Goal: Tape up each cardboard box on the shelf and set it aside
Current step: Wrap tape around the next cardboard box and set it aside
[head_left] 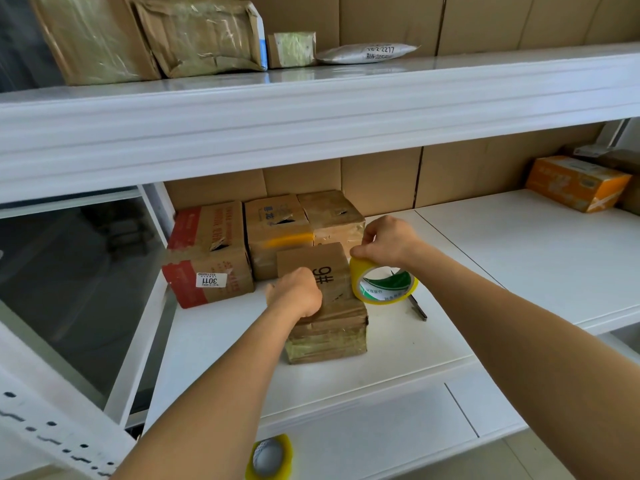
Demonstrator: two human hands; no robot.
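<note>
Cardboard target: I read the "9#" box (pixel 313 268) as the one in hand; it sits on a taped box (pixel 327 332) near the front of the middle shelf (pixel 485 271), directly ahead of both of my hands.
Head view, left hand: my left hand (pixel 294 294) lies curled on the near-left part of the box top, knuckles up. I judge it is pinning the tape end, though the tape itself is hidden beneath it.
Head view, right hand: my right hand (pixel 389 240) grips the yellow tape roll (pixel 382 280) from above; the roll stands on edge, touching the box's right side.
Key relation: the box lies between the hands, left hand on it, roll just beside it to the right. The "9#" print runs front to back; whether that is the box's long axis I cannot tell.
Nearer hand: the left, already in contact; the right reaches further back.
Next move, my judgement: draw the roll away from the pinned hand across the top, keeping the left hand pressing down.
Risk, my judgement: the upper box may slide on the slick taped surface below it.
Other items: three brown boxes (pixel 273 233) stand behind; a dark blade tool (pixel 418 308) lies right of the roll; a second yellow roll (pixel 269 457) sits on the lower ledge.
Progress, my judgement: this box is mid-taping and not yet set aside.
</note>
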